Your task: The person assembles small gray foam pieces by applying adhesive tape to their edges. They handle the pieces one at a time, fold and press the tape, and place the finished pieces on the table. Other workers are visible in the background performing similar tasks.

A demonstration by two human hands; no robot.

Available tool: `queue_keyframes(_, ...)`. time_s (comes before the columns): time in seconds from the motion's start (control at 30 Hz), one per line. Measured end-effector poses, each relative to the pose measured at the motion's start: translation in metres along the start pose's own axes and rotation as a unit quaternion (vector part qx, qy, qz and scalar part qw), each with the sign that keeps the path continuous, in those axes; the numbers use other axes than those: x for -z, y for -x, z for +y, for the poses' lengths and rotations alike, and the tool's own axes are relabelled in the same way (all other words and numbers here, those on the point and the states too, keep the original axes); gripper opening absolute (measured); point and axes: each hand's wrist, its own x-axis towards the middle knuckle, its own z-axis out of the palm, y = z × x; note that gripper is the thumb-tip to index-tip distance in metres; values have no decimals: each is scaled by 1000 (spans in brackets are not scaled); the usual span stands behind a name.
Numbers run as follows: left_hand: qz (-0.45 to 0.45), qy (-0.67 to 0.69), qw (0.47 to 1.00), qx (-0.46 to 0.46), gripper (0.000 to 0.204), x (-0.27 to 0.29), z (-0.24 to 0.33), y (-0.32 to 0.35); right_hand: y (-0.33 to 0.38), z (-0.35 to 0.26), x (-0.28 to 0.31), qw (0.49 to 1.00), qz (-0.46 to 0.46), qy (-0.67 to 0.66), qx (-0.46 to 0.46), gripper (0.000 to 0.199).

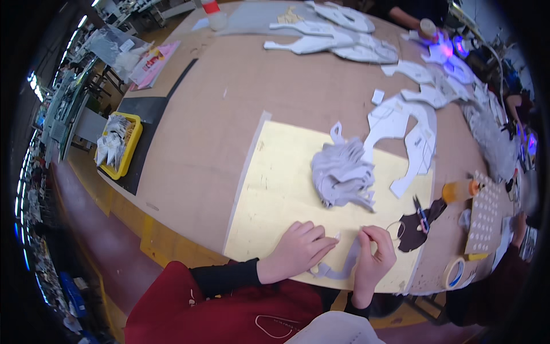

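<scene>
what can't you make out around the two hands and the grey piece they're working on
Head view only:
- Grey cut piece: its middle is covered by the right hand, so its full outline is hidden.
- Left hand: fingertips press down, underside unseen.
- Grey pile: layers too blurred to count.
- Scissors: too small to tell whether the blades are open.
- Tape roll: bent by the fisheye rim.

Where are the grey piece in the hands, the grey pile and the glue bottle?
grey piece [344, 265], head view, on its curved strip between the hands
grey pile [342, 175], head view, middle of the heap
glue bottle [456, 191], head view, on its orange body
</scene>
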Motion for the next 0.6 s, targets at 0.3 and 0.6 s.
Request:
queue_keyframes(0.3, -36, 79, 995, 49, 15, 0, -3, 2, -14, 23, 29, 991, -37, 117, -56, 9)
queue_keyframes(0.6, -124, 203, 963, 126, 25, 28, -5, 1, -2, 30, 40, 989, -12, 149, -18, 10)
